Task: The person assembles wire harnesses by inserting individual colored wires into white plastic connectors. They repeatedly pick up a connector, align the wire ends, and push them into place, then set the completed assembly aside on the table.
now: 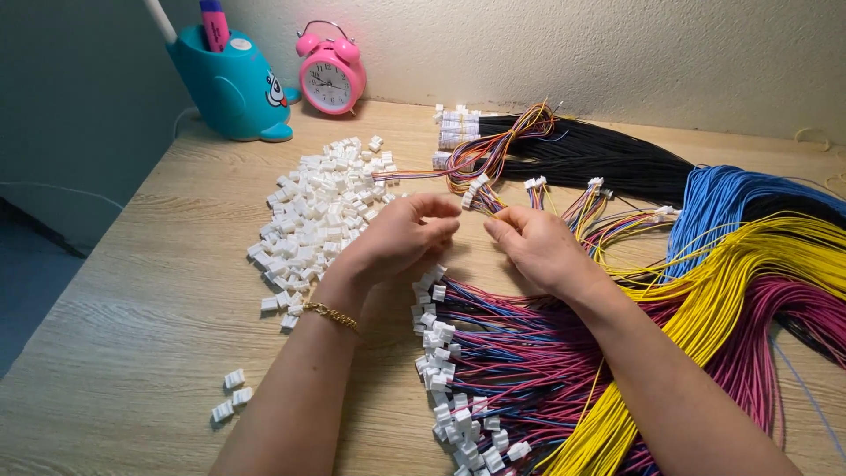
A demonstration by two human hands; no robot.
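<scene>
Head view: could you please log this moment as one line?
left hand: pinching, contents hidden | right hand: fingers on wire | white connector pile left | finished harnesses below

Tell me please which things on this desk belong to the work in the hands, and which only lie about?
In use: left hand, right hand, white connector pile, finished wire harnesses, loose coloured wires.

Lying about: pink alarm clock, blue pen holder, three stray connectors.

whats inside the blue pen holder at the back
A pink marker and a white stick-like item poke out of the blue pen holder. Their lower parts, and anything else inside, are hidden by its wall.
</scene>
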